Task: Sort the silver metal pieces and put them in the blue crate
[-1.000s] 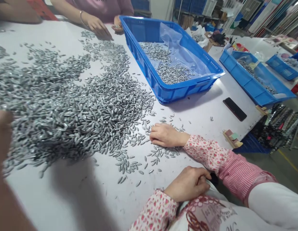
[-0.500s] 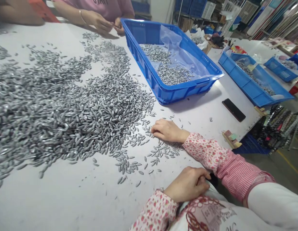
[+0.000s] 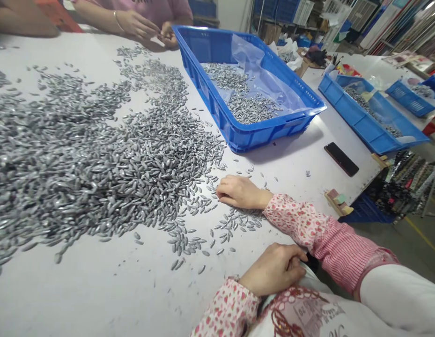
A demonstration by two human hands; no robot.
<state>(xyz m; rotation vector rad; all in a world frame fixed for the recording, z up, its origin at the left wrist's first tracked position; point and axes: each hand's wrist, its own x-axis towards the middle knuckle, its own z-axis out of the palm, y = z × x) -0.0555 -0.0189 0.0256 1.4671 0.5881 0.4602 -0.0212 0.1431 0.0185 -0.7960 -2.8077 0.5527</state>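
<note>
A large heap of silver-grey, seed-shaped pieces (image 3: 108, 159) covers the left half of the white table (image 3: 98, 295), with strays scattered at its edge. My right hand (image 3: 240, 192) lies on the table with curled fingers, touching the heap's loose lower edge. Its pink floral sleeve reaches in from the lower right. My left hand (image 3: 273, 269) rests curled near the table's front edge, over white cloth by my body, well apart from the pieces. I see nothing held in either hand.
A co-worker's hands (image 3: 143, 28) are at the far edge. A blue crate (image 3: 245, 135) with a clear liner holds more pieces, and a second blue crate (image 3: 364, 117) stands beyond it. A black phone (image 3: 341, 159) lies on the table.
My right hand has slid slightly left toward the heap. A hand at the left edge has gone from view since the oldest frame. The co-worker's hands have drawn closer together.
</note>
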